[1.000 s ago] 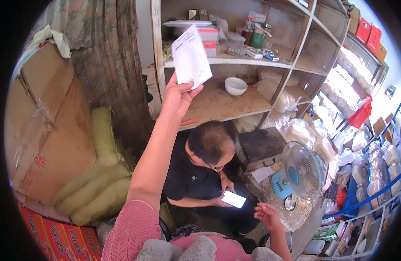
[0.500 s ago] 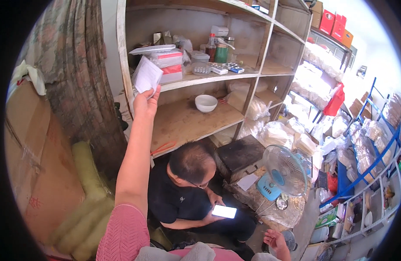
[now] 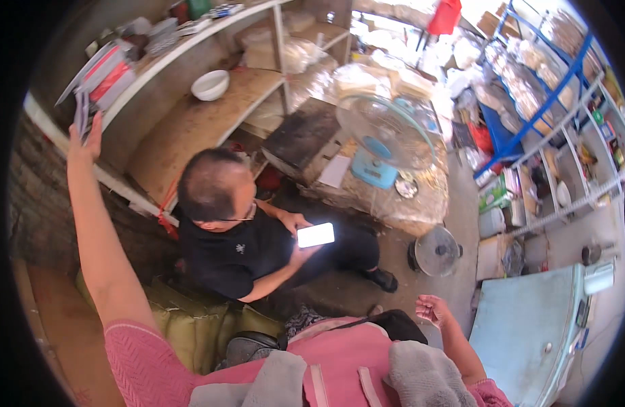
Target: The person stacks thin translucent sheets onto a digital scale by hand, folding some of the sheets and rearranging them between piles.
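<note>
My left arm reaches out to the far left, where my left hand point(image 3: 85, 141) holds a folded white paper point(image 3: 82, 108) at the edge of the shelf. The paper stands edge-on beside a stack of white and red boxes point(image 3: 109, 85). My right hand point(image 3: 431, 308) hangs in the air at the lower right with its fingers curled; whether anything is inside them is hidden. Between my arms a seated person in black point(image 3: 217, 224) holds a phone with a bright white screen point(image 3: 316, 235).
A white bowl point(image 3: 210, 85) stands on the lower shelf point(image 3: 170, 132). Ahead, a blue fan point(image 3: 377, 166) lies tilted on a worn low table point(image 3: 411, 210). A lidded pot point(image 3: 436, 251) sits on the floor. At right are a blue metal rack point(image 3: 529, 129) and a pale blue cabinet point(image 3: 526, 325).
My view has swung right and down. The white paper, raised in front of the shelf before, is now turned edge-on against the boxes, still in my left hand. The seated person stays put.
</note>
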The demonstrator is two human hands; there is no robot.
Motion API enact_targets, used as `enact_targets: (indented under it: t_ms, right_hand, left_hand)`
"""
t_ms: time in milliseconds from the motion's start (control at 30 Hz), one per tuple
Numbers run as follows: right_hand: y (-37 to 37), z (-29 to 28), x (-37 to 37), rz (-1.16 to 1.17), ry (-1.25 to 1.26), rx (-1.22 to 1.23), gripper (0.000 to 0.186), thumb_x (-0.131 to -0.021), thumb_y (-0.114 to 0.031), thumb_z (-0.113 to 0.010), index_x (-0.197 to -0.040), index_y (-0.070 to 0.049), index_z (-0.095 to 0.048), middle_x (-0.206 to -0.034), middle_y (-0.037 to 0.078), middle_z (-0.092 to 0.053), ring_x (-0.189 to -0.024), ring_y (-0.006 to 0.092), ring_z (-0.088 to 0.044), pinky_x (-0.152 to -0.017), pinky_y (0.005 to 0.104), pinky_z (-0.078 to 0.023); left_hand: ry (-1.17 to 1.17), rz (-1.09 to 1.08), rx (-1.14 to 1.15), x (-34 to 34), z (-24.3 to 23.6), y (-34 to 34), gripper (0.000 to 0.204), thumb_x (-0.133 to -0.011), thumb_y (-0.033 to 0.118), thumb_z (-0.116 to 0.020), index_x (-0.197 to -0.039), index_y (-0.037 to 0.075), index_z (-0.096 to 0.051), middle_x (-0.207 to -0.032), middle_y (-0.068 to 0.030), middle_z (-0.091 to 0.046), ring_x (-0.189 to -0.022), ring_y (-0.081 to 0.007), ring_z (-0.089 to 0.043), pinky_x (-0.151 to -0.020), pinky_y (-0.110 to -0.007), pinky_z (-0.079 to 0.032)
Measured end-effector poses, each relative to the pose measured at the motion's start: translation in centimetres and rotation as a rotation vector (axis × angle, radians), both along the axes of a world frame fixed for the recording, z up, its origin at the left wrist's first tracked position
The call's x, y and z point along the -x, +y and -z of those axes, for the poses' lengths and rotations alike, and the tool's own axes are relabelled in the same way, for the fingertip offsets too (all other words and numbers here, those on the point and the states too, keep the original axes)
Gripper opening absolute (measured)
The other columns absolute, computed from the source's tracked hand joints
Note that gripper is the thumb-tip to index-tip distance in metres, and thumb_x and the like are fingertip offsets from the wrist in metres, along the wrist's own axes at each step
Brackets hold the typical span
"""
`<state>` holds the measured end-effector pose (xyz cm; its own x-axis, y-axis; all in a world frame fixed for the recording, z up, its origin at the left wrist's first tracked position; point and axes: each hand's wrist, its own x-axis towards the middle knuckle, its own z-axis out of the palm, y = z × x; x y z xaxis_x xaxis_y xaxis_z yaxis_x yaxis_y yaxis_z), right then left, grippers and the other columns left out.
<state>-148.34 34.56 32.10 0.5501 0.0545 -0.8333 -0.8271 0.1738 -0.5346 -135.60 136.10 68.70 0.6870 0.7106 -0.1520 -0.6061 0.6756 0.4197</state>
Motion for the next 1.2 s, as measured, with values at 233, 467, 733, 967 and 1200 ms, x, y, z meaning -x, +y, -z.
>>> enact_targets:
  t_ms: [233, 467, 733, 967, 1200]
  right_hand:
    - [-14.9, 4.6, 6.0, 0.002, 0.055, 0.230, 0.029, -0.086, -0.018, -0.065, -0.112, -0.006, -0.061, -0.096, 0.011, -0.070, -0.077, 0.0232, -0.069, -0.069, 0.0385, -0.059]
    - [-25.6, 7.1, 11.7, -0.058, 0.160, 0.270, 0.029, -0.085, -0.020, -0.066, -0.110, -0.006, -0.064, -0.094, 0.009, -0.070, -0.079, 0.0214, -0.068, -0.072, 0.0391, -0.057]
    - [-31.0, 10.8, 16.3, -0.115, -0.057, 0.426, 0.018, -0.087, -0.021, -0.065, -0.099, -0.009, -0.072, -0.090, 0.008, -0.071, -0.081, 0.0196, -0.066, -0.074, 0.0362, -0.052]
    - [-38.6, 10.8, 16.4, -0.149, -0.211, 0.537, 0.028, -0.090, -0.030, -0.062, -0.095, -0.004, -0.071, -0.090, 0.006, -0.072, -0.081, 0.0150, -0.063, -0.075, 0.0342, -0.050]
    - [-57.9, 13.8, 10.7, -0.306, -0.263, 0.673, 0.028, -0.090, -0.031, -0.061, -0.091, -0.005, -0.072, -0.089, 0.008, -0.071, -0.080, 0.0159, -0.064, -0.072, 0.0331, -0.050]
  left_hand:
    - [0.275, -0.165, -0.729, 8.5, 14.9, -25.8, 0.014, -0.097, 0.017, -0.057, -0.095, 0.003, -0.059, -0.081, -0.0033, -0.062, -0.072, -0.0139, -0.058, -0.062, -0.024, -0.047]
    - [0.803, 0.800, -0.671, 10.7, 32.7, -65.7, 0.015, -0.093, 0.015, -0.055, -0.105, 0.007, -0.058, -0.083, -0.0096, -0.066, -0.065, -0.0214, -0.066, -0.051, -0.025, -0.049]
    - [0.679, 1.494, -1.668, 12.9, 46.6, -79.8, 0.042, -0.083, 0.022, -0.071, -0.120, 0.003, -0.062, -0.105, -0.0176, -0.070, -0.097, -0.0287, -0.068, -0.086, -0.036, -0.052]
    - [0.742, 1.409, -1.965, 0.2, 47.7, -91.7, 0.039, -0.082, 0.022, -0.069, -0.114, 0.000, -0.065, -0.102, -0.0165, -0.071, -0.098, -0.0291, -0.068, -0.085, -0.038, -0.053]
    - [0.884, 1.317, -1.399, -9.0, 55.9, -109.3, 0.030, -0.078, 0.005, -0.066, -0.107, -0.003, -0.066, -0.087, -0.0139, -0.071, -0.075, -0.0222, -0.068, -0.070, -0.032, -0.053]
